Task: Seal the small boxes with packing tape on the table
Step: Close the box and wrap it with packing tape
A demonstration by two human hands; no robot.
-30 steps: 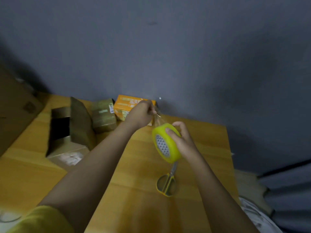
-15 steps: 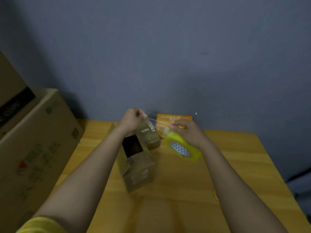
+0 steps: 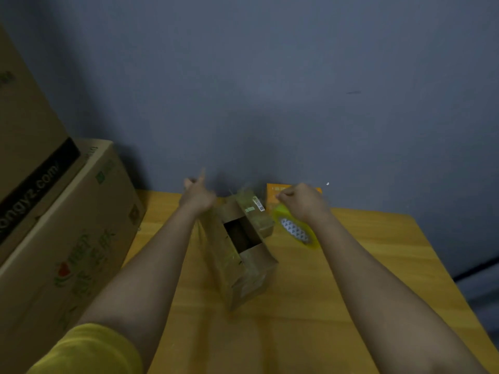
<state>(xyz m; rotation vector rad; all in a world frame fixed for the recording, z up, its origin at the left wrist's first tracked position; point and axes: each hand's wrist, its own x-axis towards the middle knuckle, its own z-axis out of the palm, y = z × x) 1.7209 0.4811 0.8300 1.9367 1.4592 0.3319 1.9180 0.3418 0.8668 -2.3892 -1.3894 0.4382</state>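
My right hand (image 3: 301,202) is curled into a fist over the round yellow roll of clear packing tape (image 3: 295,229), gripping it just above the yellow wooden table (image 3: 378,265). My left hand (image 3: 197,197) is up at the same height on the far side of the boxes, fingers closed as if pinching the free end of the tape; the strip itself is too faint and blurred for me to make out, so I can't confirm what that hand has hold of.

Between my two hands sits the small brown cardboard box (image 3: 243,255) with its top flaps apart and a dark opening showing. I judge it unsealed. Touching its far end is a second small brown box with a white barcode label (image 3: 253,211), closed, and its surface looks glossy, perhaps already taped. Behind that, against the grey wall, an orange printed carton (image 3: 275,193) peeks out.

Large brown shipping cartons (image 3: 67,225) stand at the table's left edge.

So I'd say the sealing is early: tape drawn out, open box not yet closed or taped
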